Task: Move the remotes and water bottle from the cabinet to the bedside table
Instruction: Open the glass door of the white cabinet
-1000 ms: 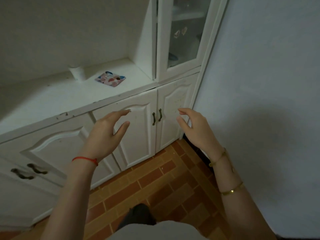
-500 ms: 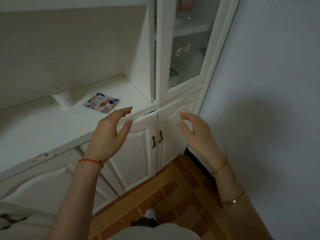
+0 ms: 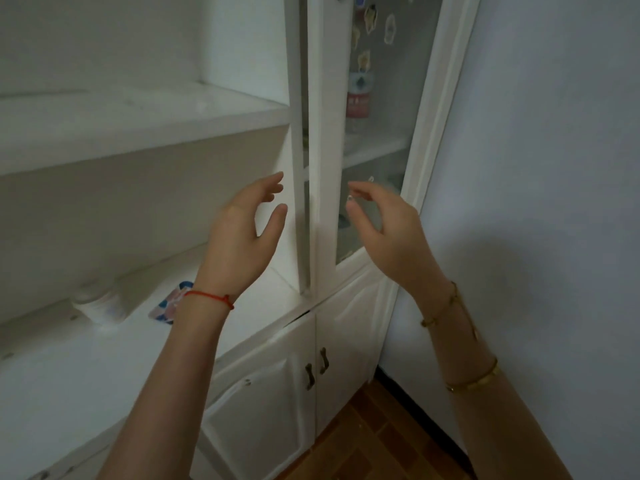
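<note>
Both hands, left hand [image 3: 242, 237] and right hand [image 3: 384, 226], hover loosely spread, holding nothing; water bottle [image 3: 358, 98] above right hand behind glass door [image 3: 377, 140]: likely light, smooth plastic, grip mid-body.

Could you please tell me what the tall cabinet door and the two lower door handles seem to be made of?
The tall white-framed cabinet door looks like painted wood around a clear glass pane, since shelves show through it. The two small dark curved handles appear to be aged metal, though dim light leaves that open.

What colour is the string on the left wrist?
Red: the thin string bracelet on the left wrist shows in the head view.
</note>
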`<state>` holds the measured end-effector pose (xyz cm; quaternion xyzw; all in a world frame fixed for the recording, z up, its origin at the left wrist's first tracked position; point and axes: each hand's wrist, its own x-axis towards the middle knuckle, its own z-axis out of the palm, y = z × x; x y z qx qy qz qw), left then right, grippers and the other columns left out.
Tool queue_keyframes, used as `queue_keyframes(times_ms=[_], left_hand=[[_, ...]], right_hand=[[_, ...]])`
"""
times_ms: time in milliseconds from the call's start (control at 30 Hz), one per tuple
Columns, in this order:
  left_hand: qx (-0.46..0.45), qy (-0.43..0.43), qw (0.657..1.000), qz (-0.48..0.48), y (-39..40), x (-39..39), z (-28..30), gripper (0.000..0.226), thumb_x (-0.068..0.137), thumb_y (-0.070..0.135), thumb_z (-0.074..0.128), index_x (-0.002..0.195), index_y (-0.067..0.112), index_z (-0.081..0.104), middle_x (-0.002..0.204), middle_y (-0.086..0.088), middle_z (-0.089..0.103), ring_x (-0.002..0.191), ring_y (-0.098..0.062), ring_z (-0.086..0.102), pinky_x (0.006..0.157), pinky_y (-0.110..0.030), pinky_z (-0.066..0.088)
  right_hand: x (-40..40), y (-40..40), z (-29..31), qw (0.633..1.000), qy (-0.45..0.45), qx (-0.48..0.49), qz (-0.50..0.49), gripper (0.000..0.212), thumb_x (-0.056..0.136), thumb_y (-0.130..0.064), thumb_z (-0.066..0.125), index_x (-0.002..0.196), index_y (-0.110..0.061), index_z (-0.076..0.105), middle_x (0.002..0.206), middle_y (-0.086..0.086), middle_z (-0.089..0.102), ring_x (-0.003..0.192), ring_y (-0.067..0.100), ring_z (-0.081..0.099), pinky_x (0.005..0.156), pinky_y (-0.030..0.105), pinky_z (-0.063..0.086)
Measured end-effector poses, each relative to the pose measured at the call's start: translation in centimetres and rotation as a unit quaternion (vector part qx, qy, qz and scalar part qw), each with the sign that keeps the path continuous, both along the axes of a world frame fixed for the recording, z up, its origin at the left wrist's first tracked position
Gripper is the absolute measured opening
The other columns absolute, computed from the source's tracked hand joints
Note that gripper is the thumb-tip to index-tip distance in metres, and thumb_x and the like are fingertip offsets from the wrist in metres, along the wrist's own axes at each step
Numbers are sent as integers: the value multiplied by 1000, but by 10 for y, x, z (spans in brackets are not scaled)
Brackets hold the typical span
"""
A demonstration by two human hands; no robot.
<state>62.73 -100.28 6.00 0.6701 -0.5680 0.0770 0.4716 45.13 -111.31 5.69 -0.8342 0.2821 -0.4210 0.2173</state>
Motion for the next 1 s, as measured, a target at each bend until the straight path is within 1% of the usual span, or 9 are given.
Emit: queue_keyframes(times_ms=[133,167,233,400,500,667,800,900,1000], left_hand=[[-39,-6,999,-14,-29,6,32,43,96,25,53,139,22,48,127,7,62,115,-5,58,96,-14,42],[-46,-8,999,-17,-35,6,38,43,96,25,53,139,21,48,128,7,62,115,-4,57,96,-13,42],[-61,-7,998,-24,-46,6,45,44,96,25,53,140,21,47,129,6,61,116,-4,57,99,-18,44],[-76,13,997,-19,-75,10,57,46,96,25,53,141,20,46,132,3,58,114,-6,56,99,-22,44],[-83,16,996,-16,-89,9,68,46,95,22,55,140,18,47,132,3,59,112,-9,58,97,-22,44],[-107,21,993,-35,-106,8,87,45,94,17,57,138,19,48,122,12,59,104,-1,59,92,-11,47],[-108,8,993,-36,-116,9,93,40,94,19,56,134,16,52,118,10,63,101,-3,61,88,-12,50],[-123,-4,992,-18,-119,11,95,35,94,18,57,129,13,57,115,5,67,100,-7,64,90,-16,51],[-142,-22,990,-12,-119,10,95,32,93,14,59,125,13,60,110,12,65,96,-2,63,88,-5,45]], right_hand=[[15,-20,33,999,-32,-37,-15,36,101,-28,50,133,-13,55,126,2,62,119,16,56,102,27,43],[18,-24,38,998,-36,-38,-18,36,101,-29,49,134,-14,54,127,1,61,120,15,55,104,30,44],[23,-30,46,998,-42,-44,-23,36,101,-30,48,134,-16,54,129,0,60,123,15,54,106,34,44],[34,-50,64,997,-51,-63,-19,36,101,-30,49,134,-16,54,131,-2,60,123,13,53,107,31,42],[43,-67,86,994,-68,-88,-20,36,101,-31,47,135,-18,53,131,-2,59,123,12,53,107,36,44],[59,-86,130,983,-126,-131,-16,40,101,-27,48,140,-16,47,133,0,56,123,13,52,107,35,44],[78,-95,154,974,-156,-167,-4,49,100,-27,51,146,-15,39,137,1,53,125,13,51,107,37,45],[85,-99,156,967,-174,-187,2,55,98,-27,53,149,-15,35,136,2,52,124,15,50,105,39,46],[84,-100,155,964,-180,-194,7,60,97,-27,57,151,-14,32,138,3,49,123,17,51,103,38,48]])
